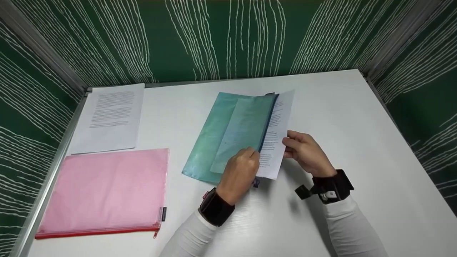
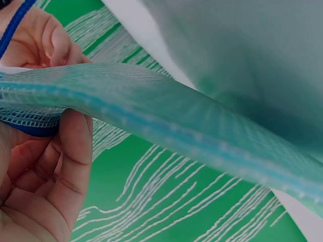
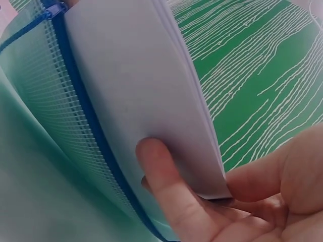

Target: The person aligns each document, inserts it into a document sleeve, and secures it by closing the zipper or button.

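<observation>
A teal zip document pouch (image 1: pixel 203 146), with mesh-textured sides and a blue zipper (image 3: pixel 91 116), is tilted up over the white table. My left hand (image 1: pixel 240 170) grips its zipper edge near the lower corner; in the left wrist view, curled fingers (image 2: pixel 75 151) hold that edge. A stack of printed paper (image 1: pixel 276 142) lies partly inside the pouch, showing through it, and sticks out past the zipper on the right. My right hand (image 1: pixel 309 153) pinches the outer edge of the stack. Several sheet edges show in the right wrist view.
A pink zip pouch (image 1: pixel 107 192) with a red zipper lies flat at the front left of the white table (image 1: pixel 357 142). Behind it, another printed paper stack (image 1: pixel 110 117) rests near the left edge. Green panels (image 1: pixel 246 39) with white lines stand around the table.
</observation>
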